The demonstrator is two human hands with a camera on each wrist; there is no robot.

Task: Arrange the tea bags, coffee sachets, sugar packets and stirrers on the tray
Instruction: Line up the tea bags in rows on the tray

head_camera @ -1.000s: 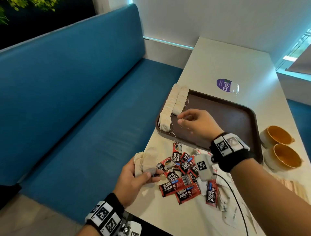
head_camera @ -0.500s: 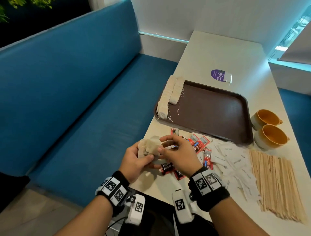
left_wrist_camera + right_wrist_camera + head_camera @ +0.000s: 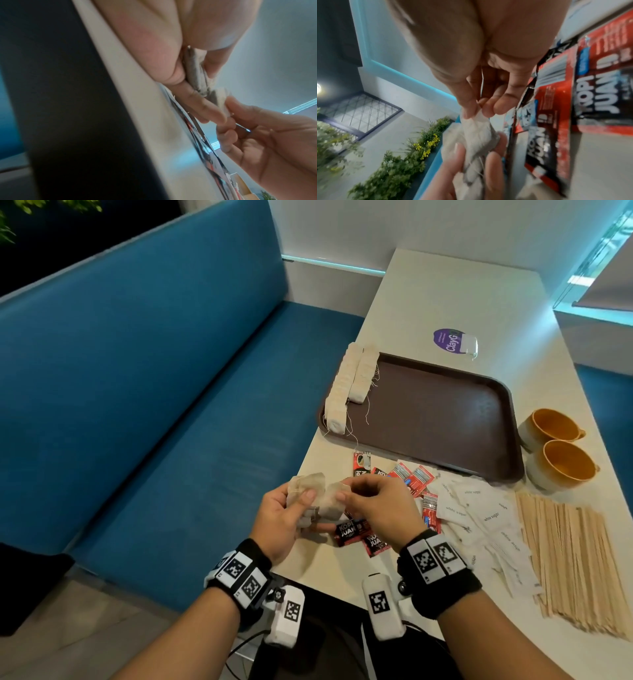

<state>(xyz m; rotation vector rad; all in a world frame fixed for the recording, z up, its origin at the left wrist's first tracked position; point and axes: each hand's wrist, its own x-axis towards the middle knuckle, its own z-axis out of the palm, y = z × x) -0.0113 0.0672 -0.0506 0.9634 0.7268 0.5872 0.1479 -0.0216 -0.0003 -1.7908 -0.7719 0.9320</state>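
Holding a small bunch of tea bags in our left hand, we have them pinned under the thumb at the near left edge of the table. Our right hand sits close beside it, thumb and forefinger pinching the top corner of one bag in that bunch; its other fingers curl loosely. Just under both hands, at 6 o'clock of the tray, the red and black coffee sachets lie scattered on the table. At about 4 o'clock of them the white sugar packets spread in a loose heap, and further to 3 o'clock the wooden stirrers lie side by side in a flat bundle. On the tray's 9 o'clock edge two rows of tea bags stand packed together, strings trailing over the rim. Two cups sit just beside the tray at its 4 o'clock corner, and a purple sticker lies at 12 o'clock.
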